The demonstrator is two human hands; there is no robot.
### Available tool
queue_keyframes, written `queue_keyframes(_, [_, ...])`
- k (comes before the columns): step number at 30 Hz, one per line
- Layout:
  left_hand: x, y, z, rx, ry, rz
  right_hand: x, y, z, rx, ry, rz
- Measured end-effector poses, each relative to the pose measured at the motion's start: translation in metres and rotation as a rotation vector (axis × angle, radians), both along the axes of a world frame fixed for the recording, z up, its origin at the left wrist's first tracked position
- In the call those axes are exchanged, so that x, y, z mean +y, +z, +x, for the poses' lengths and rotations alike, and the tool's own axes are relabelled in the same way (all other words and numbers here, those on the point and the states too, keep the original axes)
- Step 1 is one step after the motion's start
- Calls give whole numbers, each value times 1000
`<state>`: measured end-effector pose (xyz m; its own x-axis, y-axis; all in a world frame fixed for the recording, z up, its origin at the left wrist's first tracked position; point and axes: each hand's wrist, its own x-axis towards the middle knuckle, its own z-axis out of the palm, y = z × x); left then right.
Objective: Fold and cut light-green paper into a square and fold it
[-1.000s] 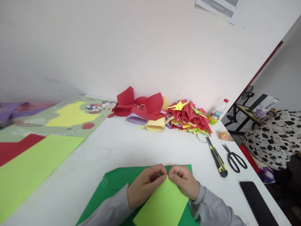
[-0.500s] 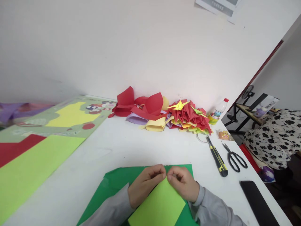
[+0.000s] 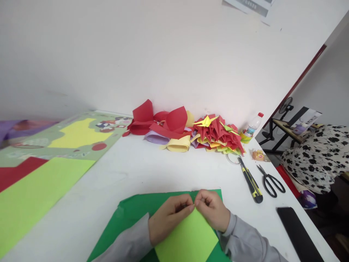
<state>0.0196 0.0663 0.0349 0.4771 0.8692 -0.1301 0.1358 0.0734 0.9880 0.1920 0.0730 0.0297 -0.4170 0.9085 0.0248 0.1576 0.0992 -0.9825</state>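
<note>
A sheet of lime-green paper [image 3: 191, 236] lies over a larger dark green sheet [image 3: 136, 207] at the front of the table, its lower part cut off by the frame. At its top corner my left hand [image 3: 172, 217] pinches the paper between thumb and fingers. Right beside it, my right hand [image 3: 213, 211] pinches that same corner, the fingertips of both hands almost touching. The very tip of the corner is hidden by my fingers.
Folded red paper cranes [image 3: 218, 133] and curled red paper pieces [image 3: 174, 122] line the wall. To the right are a bottle [image 3: 251, 128], utility knife [image 3: 250, 181], scissors [image 3: 269, 180] and a flat black object [image 3: 298, 233]. Large lime sheets [image 3: 49, 193] lie left.
The lime-green paper has shifted slightly to the right under my hands. Both hands keep their pinch at its corner, and the whole view has moved a little.
</note>
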Motion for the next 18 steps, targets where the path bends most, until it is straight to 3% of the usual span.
queue_keyframes(7, [5, 6, -9, -15, -3, -11, 13, 0, 9, 22, -237, -17])
queue_keyframes(18, [6, 2, -13, -23, 41, -10, 26, -3, 20, 98, -319, -66])
